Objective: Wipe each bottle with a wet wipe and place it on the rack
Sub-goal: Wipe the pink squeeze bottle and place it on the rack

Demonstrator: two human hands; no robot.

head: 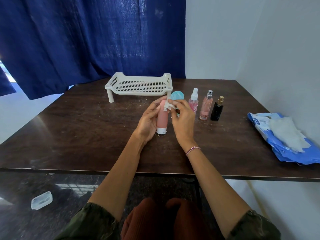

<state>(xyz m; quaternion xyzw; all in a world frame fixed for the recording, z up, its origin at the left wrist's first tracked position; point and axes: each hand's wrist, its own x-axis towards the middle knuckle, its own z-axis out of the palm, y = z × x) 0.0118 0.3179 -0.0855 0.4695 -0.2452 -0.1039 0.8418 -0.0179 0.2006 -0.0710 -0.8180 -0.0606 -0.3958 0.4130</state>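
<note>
My left hand (149, 118) grips a pink tube bottle (162, 121) with a white cap, held cap-down just above the dark table (86, 129). My right hand (181, 118) pinches a small crumpled white wet wipe (168, 106) against the top of the pink bottle. Behind my hands a teal bottle (177, 97) is partly hidden. To the right stand a clear pink spray bottle (193, 101), a taller pink spray bottle (206, 105) and a black bottle with a gold cap (217, 109). The white perforated rack (138, 85) stands at the back of the table with nothing on it.
A blue wet-wipe pack (284, 137) with a white wipe pulled out lies at the table's right edge, by the wall. A blue curtain (86, 40) hangs behind the table. A clear plastic box (41, 200) lies on the floor at lower left.
</note>
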